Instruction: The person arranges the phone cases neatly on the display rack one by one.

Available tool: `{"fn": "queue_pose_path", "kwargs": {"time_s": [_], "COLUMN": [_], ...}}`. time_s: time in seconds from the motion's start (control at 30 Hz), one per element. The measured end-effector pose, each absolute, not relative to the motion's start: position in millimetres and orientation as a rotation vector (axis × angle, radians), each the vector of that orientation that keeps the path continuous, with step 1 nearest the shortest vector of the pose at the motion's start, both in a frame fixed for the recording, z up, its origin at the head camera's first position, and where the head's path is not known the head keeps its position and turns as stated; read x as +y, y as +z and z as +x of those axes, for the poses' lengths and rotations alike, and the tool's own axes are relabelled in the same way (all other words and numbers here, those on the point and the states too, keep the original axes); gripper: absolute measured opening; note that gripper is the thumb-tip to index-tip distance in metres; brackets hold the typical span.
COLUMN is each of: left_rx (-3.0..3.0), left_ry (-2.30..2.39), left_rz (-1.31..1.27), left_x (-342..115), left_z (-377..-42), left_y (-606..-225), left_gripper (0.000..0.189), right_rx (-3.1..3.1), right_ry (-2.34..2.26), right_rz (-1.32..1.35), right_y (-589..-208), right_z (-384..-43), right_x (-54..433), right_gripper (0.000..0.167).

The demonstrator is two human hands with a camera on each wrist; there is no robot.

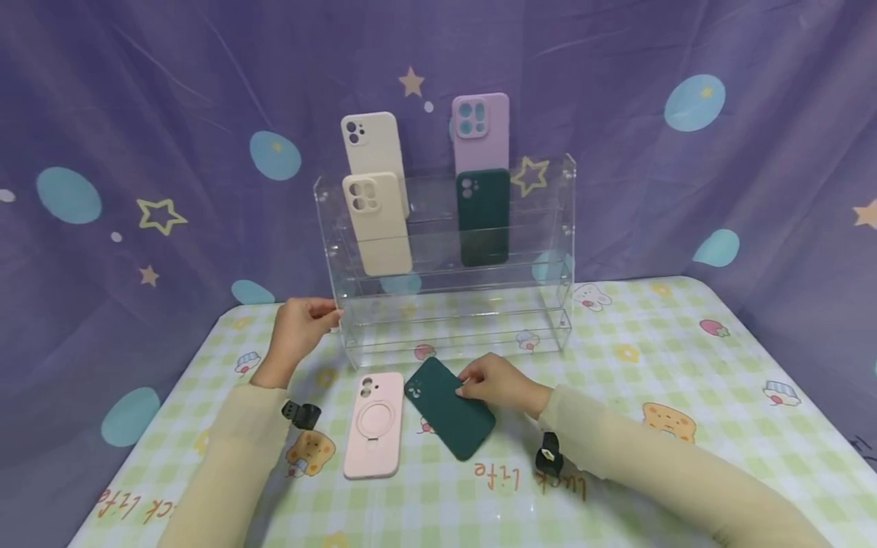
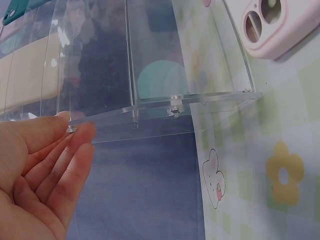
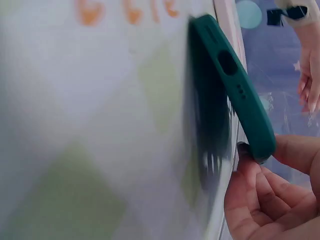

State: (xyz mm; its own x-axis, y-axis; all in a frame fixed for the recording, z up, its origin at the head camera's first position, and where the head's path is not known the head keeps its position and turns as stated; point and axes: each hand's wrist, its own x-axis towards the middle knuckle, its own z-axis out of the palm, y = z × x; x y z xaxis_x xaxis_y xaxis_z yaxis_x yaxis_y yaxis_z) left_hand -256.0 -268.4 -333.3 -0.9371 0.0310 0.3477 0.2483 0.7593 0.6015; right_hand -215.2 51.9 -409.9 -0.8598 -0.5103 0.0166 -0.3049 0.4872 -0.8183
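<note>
Left hand [image 1: 296, 333] pinches left edge of clear rack [image 1: 455, 344]. Right hand [image 1: 505, 383] pinches green phone case [image 1: 448, 412] by raised right edge; case tilted over table [image 1: 617, 388], near side of rack, right of pink case [image 1: 372, 450].

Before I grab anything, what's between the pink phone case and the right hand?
A green phone case is between them in the head view, its edge pinched by the right hand.

Head: forward, down, rack [image 1: 433, 251] | left wrist: same rack, close | right: apparently low

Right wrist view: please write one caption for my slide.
A right hand pinches a green phone case by its edge.
</note>
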Motion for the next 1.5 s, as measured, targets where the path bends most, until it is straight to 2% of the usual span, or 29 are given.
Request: {"fn": "queue_pose_path", "kwargs": {"time_s": [0.17,0.5,0.83,1.23,1.5], "left_rx": [-2.638,-2.65,-2.645,-2.638,-2.643], "left_ry": [-0.967,-0.99,-0.985,-0.992,-0.987], "left_rz": [-0.212,-0.199,-0.206,-0.2,-0.192], "left_x": [-268.6,-267.8,-267.4,-266.4,-265.6], "left_z": [-257.3,-256.3,-257.5,-255.9,-254.2], "left_y": [-333.3,-333.1,-334.5,-333.7,-333.3], "left_gripper": [0.023,0.022,0.022,0.022,0.022], "right_rx": [2.453,2.413,2.274,2.287,2.273], "right_ry": [-1.331,-1.384,-1.527,-1.845,-2.124], "right_rz": [-0.61,-0.533,-0.463,-0.632,-0.763], "right_y": [-408.0,-398.3,-375.9,-309.0,-267.0], "right_z": [-224.7,-237.4,-237.8,-250.0,-263.1], "right_x": [43.2,26.3,37.9,48.7,33.8], "right_gripper": [0.013,0.018,0.021,0.025,0.025]}}
